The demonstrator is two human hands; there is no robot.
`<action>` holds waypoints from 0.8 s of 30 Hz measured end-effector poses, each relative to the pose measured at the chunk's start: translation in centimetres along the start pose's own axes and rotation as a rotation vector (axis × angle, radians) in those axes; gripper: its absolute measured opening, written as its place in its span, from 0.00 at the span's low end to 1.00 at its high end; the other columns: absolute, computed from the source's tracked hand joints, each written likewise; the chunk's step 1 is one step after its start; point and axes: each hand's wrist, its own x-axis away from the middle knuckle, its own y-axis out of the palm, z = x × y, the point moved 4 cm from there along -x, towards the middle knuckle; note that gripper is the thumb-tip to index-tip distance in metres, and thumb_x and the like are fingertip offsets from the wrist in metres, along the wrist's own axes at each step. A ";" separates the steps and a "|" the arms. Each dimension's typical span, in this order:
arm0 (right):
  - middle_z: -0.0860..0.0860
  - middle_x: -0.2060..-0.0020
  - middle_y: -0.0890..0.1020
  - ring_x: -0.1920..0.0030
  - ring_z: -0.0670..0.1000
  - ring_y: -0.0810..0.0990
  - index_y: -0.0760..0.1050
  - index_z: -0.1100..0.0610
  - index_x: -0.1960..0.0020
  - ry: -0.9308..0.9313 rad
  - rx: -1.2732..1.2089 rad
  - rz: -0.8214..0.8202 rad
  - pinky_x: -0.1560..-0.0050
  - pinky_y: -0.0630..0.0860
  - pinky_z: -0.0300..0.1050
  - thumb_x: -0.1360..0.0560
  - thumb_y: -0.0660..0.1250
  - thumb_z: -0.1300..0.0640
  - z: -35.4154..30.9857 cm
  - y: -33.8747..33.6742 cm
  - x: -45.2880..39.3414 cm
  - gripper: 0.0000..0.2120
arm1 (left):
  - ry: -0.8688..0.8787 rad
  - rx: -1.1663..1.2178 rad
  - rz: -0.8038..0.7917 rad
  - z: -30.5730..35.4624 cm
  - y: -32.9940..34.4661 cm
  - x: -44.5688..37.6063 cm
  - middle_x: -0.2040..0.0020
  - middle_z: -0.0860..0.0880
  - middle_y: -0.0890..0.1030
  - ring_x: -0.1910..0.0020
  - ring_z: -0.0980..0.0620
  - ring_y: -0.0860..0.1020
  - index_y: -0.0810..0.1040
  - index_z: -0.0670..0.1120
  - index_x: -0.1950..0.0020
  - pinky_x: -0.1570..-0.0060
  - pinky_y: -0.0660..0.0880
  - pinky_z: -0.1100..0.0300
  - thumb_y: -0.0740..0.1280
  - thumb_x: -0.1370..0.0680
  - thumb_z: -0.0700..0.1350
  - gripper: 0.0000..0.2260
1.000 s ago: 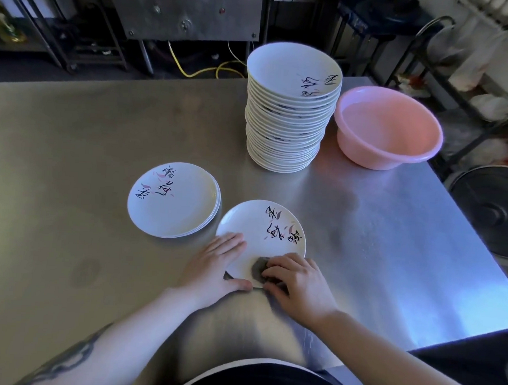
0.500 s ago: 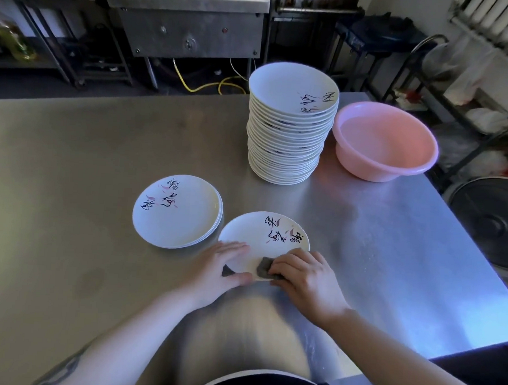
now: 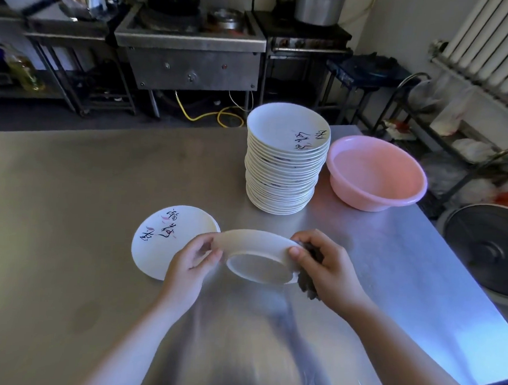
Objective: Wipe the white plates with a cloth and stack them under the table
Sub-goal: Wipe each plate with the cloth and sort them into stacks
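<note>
Both hands [image 3: 190,262] grip upturned plate [image 3: 255,251] w/ cloth [image 3: 308,283].

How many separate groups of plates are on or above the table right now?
3: the tall stack beside the pink basin, a low pile at the near left, and one plate held underside-up in both hands.
</note>
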 end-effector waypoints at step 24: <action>0.47 0.49 0.78 0.49 0.53 0.78 0.74 0.46 0.47 0.090 0.182 0.470 0.48 0.77 0.51 0.18 0.57 0.53 1.4 -2.0 -1.6 0.08 | -0.211 0.482 0.116 2.2 0.7 1.9 0.50 0.52 0.84 0.54 0.56 0.81 0.79 0.48 0.41 0.59 0.74 0.58 0.68 0.24 0.42 0.12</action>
